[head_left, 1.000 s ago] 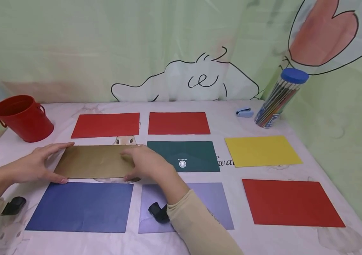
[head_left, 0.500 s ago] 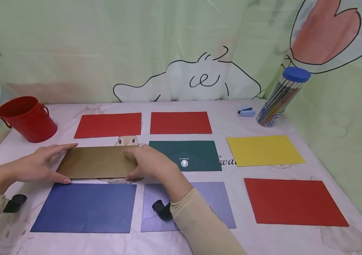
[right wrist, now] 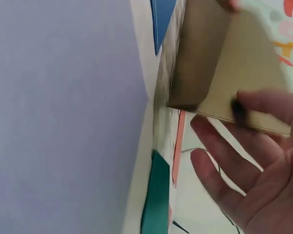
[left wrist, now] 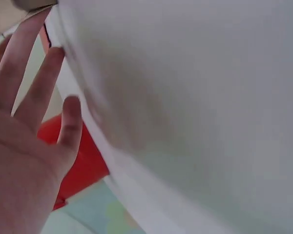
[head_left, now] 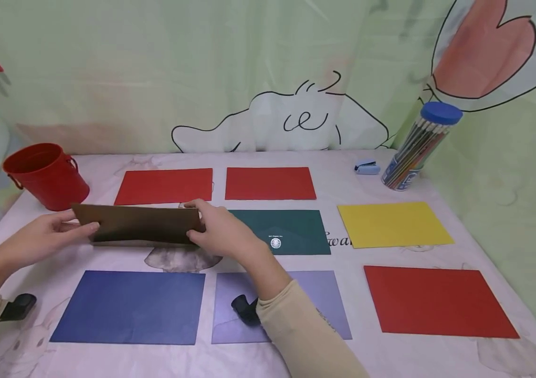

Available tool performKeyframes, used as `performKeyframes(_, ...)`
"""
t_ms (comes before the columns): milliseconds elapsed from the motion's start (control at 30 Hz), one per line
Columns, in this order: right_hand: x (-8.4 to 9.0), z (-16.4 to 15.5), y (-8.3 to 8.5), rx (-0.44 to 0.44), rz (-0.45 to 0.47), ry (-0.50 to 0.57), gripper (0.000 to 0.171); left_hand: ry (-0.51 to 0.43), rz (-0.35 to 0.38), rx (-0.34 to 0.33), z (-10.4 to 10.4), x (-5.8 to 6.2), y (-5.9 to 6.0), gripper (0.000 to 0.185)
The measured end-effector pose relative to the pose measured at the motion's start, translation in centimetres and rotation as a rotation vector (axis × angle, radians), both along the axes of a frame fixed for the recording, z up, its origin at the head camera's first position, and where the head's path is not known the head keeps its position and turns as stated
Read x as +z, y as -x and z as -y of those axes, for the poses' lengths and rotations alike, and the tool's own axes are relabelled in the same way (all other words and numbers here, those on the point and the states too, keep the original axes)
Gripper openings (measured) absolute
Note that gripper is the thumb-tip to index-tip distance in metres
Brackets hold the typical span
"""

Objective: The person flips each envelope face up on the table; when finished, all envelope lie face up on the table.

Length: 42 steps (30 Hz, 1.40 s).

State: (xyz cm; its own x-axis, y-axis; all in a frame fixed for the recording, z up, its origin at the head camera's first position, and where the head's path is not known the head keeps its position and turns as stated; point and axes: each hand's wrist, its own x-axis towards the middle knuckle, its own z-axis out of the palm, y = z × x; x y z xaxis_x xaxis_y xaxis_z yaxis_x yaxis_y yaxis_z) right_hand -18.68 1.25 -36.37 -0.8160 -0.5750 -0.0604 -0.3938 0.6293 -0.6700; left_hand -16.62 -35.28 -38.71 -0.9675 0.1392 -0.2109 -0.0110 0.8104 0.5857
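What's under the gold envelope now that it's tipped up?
Under the gold envelope, held at its ends by the left hand and right hand, shows only the tablecloth's rabbit print. The strip along its lower edge stays hidden.

Red bucket (head_left: pixel 46 176) far left, green envelope (head_left: pixel 282 232) mid-table, yellow sheet (head_left: pixel 394 224), pencil tube (head_left: pixel 416 147), blue stapler (head_left: pixel 367 167).
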Motion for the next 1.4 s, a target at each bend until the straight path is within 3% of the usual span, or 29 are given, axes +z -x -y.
performKeyframes(133, -0.3, 0.2, 0.2, -0.085, -0.015, 0.07, 0.085, 0.008, 0.005, 0.041, -0.7, -0.1, 0.2, 0.096)
performKeyframes(267, -0.5, 0.3, 0.3, -0.144, -0.033, 0.089, 0.096, -0.027, -0.037, 0.038, -1.1, -0.2, 0.3, 0.104)
performKeyframes(733, -0.7, 0.3, 0.2, -0.124, -0.058, 0.089, 0.077, -0.146, -0.226, 0.012, -2.5, -0.5, 0.0, 0.102)
performKeyframes(967, -0.9, 0.4, 0.2, -0.162, -0.033, 0.064, 0.055, -0.089, -0.189, 0.019, -2.6, -0.5, 0.0, 0.09)
performKeyframes(1133, -0.9, 0.5, 0.3, -0.151, -0.012, 0.024, 0.039, -0.032, -0.184, -0.016, -2.6, -0.1, 0.1, 0.076)
performKeyframes(1400, -1.3, 1.0, 0.3, -0.151, 0.027, -0.088, 0.049, 0.084, -0.021, 0.015, -3.1, 0.5, 0.5, 0.076)
